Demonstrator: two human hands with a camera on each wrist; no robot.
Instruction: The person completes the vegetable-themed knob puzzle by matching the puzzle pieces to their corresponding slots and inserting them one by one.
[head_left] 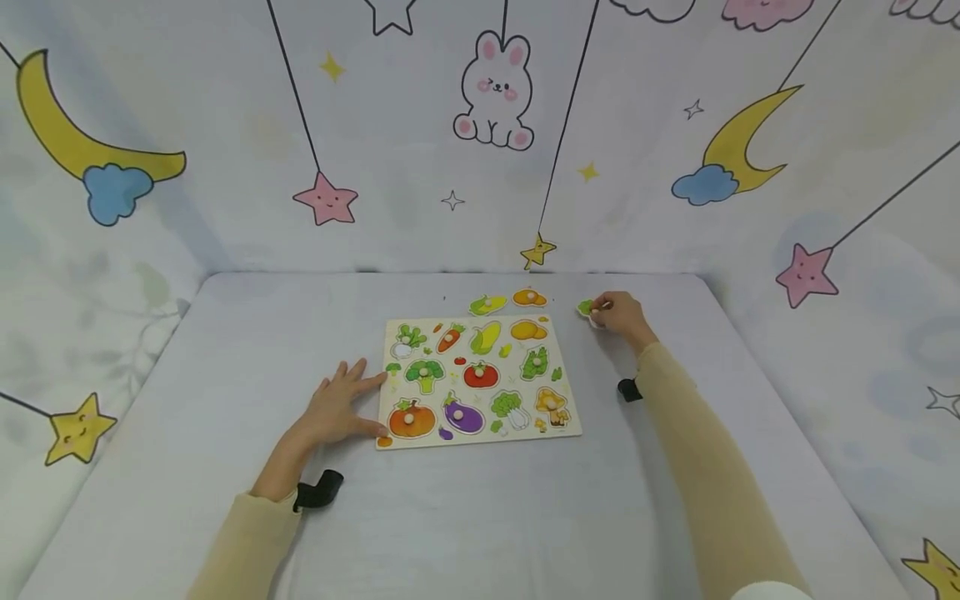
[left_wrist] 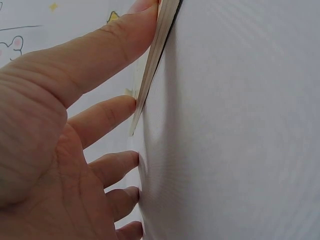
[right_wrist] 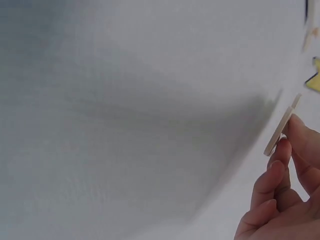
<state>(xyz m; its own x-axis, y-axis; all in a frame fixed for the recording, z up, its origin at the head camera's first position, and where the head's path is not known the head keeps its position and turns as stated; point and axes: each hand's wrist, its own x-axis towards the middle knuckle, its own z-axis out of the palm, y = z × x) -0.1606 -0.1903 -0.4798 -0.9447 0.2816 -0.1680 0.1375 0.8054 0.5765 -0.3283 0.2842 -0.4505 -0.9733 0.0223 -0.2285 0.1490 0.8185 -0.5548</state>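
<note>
On the table lies a wooden vegetable puzzle board, its pictures including a broccoli, a tomato, an eggplant and a pumpkin. My left hand is at its left side, fingers spread, thumb and index finger touching the edge. In the left wrist view the other fingertips rest on the table beside the board's edge. Beyond the board's back right corner, my right hand pinches a green-and-white vegetable puzzle piece. The right wrist view shows this puzzle piece edge-on, tilted, between thumb and fingers.
Behind the board's back edge lie a corn puzzle piece and a potato puzzle piece. The white-covered table ends at a cloth backdrop printed with stars, moons and a rabbit.
</note>
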